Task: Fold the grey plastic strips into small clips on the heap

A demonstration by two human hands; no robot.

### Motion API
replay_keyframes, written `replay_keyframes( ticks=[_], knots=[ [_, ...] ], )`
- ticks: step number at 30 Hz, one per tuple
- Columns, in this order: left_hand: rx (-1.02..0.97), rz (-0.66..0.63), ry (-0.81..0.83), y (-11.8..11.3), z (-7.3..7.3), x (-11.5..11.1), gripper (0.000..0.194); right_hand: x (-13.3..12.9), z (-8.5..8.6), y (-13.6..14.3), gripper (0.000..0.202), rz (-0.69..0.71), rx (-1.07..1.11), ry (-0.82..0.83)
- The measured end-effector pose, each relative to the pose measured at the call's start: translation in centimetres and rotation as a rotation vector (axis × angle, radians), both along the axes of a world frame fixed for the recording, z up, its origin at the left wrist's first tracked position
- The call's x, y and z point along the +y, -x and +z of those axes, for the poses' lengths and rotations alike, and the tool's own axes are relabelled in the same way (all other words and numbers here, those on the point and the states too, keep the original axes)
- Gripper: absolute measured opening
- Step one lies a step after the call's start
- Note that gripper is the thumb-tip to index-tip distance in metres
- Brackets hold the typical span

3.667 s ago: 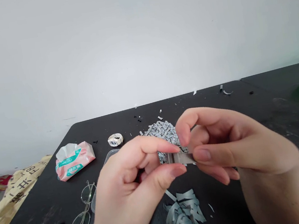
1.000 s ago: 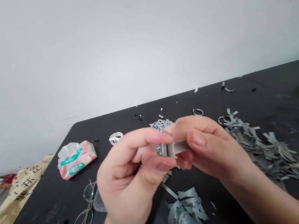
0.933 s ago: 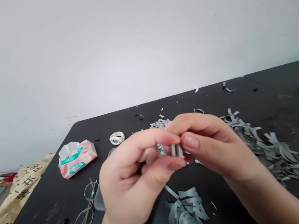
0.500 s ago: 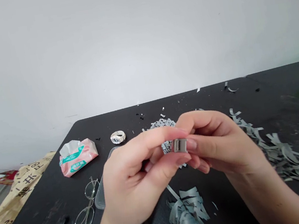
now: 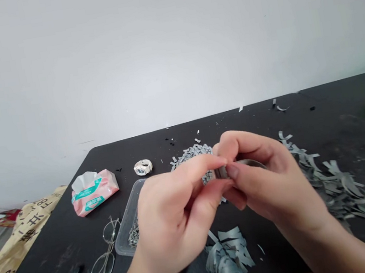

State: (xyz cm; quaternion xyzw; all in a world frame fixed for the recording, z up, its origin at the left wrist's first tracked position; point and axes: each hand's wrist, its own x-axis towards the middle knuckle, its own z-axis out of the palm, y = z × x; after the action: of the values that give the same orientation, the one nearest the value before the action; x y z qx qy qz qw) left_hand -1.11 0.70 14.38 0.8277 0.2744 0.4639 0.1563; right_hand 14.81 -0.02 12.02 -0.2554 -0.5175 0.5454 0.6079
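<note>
My left hand (image 5: pixel 176 206) is closed, its thumb and forefinger pinching the left side of a small grey piece (image 5: pixel 222 172). From the other side my right hand (image 5: pixel 268 178) grips the same piece, its thumb pressed on the front. A curved grey strip (image 5: pixel 251 162) passes behind my right thumb and under the curled fingers. Whether strip and piece are joined is hidden by the fingertips. Just behind the hands lies a heap of short grey cut pieces (image 5: pixel 192 152). Below them is a bundle of longer grey strips (image 5: pixel 227 256).
A clear plastic tub (image 5: pixel 124 238) with small grey bits stands partly behind my left hand. Glasses (image 5: pixel 102 264), a tissue pack (image 5: pixel 96 191) and a white watch (image 5: pixel 143 167) lie to the left. More grey strips (image 5: pixel 346 189) are piled on the right of the black table (image 5: pixel 357 127).
Both hands have turned a little around the small grey piece, which shows less now. The curved strip has come into view by my right thumb. More of the tub shows.
</note>
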Motion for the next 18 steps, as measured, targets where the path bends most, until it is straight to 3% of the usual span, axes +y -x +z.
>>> replay_keyframes(
  ticks=[3,5,11,14,18],
  knots=[
    [0.03,0.05,-0.088,0.0,0.0,0.1,0.027,0.1,0.2,-0.5,0.018,0.106,0.032,-0.013],
    [0.007,0.105,-0.114,-0.1,-0.2,0.0,0.029,0.0,0.5,-0.6,0.019,0.078,0.025,-0.059],
    [-0.042,0.171,0.05,-0.5,-0.8,-0.6,0.024,-0.7,1.4,-0.6,0.024,-0.242,-0.264,-0.227],
    [-0.095,0.199,0.148,-0.4,-1.0,-0.9,0.017,-0.7,1.3,-0.4,0.022,-0.347,-0.433,-0.397],
    [-0.227,0.223,0.151,-0.4,-1.4,-1.5,0.016,-0.8,1.4,-0.3,0.022,-0.485,-0.645,-0.643]
  ],
)
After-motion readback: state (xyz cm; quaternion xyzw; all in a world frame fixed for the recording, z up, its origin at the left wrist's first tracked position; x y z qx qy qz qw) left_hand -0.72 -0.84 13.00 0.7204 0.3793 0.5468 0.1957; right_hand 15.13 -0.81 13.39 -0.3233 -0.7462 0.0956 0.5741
